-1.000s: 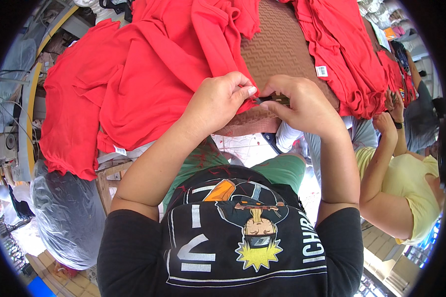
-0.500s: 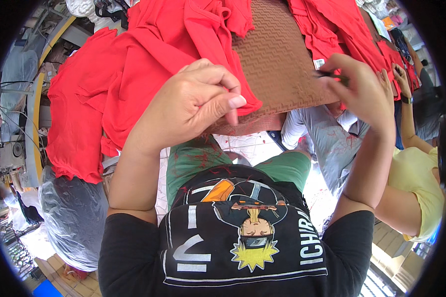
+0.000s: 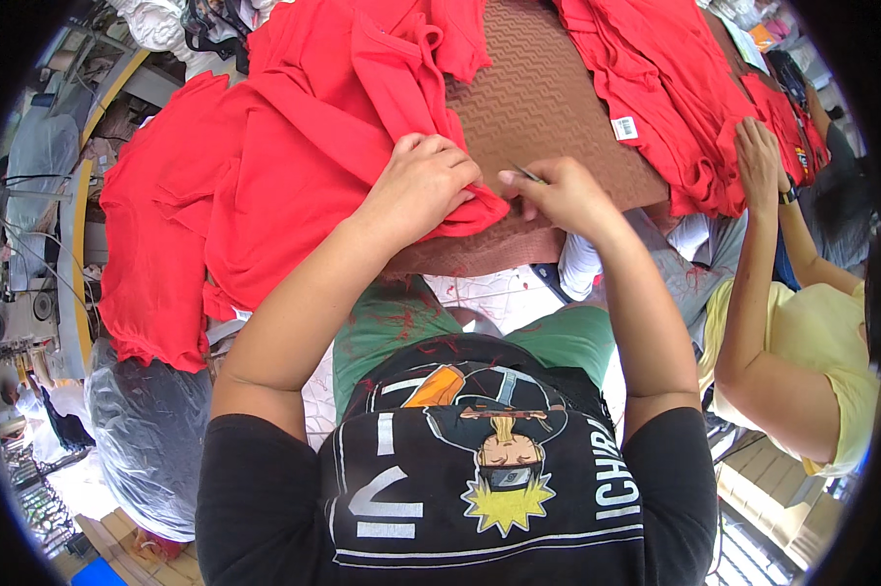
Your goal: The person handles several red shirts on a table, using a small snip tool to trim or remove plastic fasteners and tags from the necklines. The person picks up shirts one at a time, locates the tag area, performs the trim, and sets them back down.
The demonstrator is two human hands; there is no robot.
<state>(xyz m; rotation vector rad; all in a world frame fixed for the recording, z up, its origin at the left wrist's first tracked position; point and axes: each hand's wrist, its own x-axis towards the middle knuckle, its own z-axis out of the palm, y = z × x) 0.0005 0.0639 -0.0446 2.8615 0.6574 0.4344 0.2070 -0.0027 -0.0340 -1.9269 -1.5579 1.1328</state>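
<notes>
A red garment (image 3: 304, 137) lies bunched over the near left part of a brown table (image 3: 533, 93). My left hand (image 3: 426, 186) is closed on its right-hand edge, close to the table's front. Just to the right, my right hand (image 3: 565, 193) grips a small dark pointed tool (image 3: 528, 173) that looks like thread snips; the fingers hide most of it. The tool's tip points up and left, apart from the cloth.
More red garments (image 3: 655, 88) with a white label (image 3: 624, 128) lie on the right. A co-worker in a yellow top (image 3: 787, 361) has both hands at that cloth. A plastic-wrapped bundle (image 3: 147, 439) stands at the left. Red threads lie on my green shorts (image 3: 392, 322).
My left hand has come down onto the garment's edge and now grips it. My right hand has moved left and lower with the tool, close to the left hand. The co-worker's hands have shifted.
</notes>
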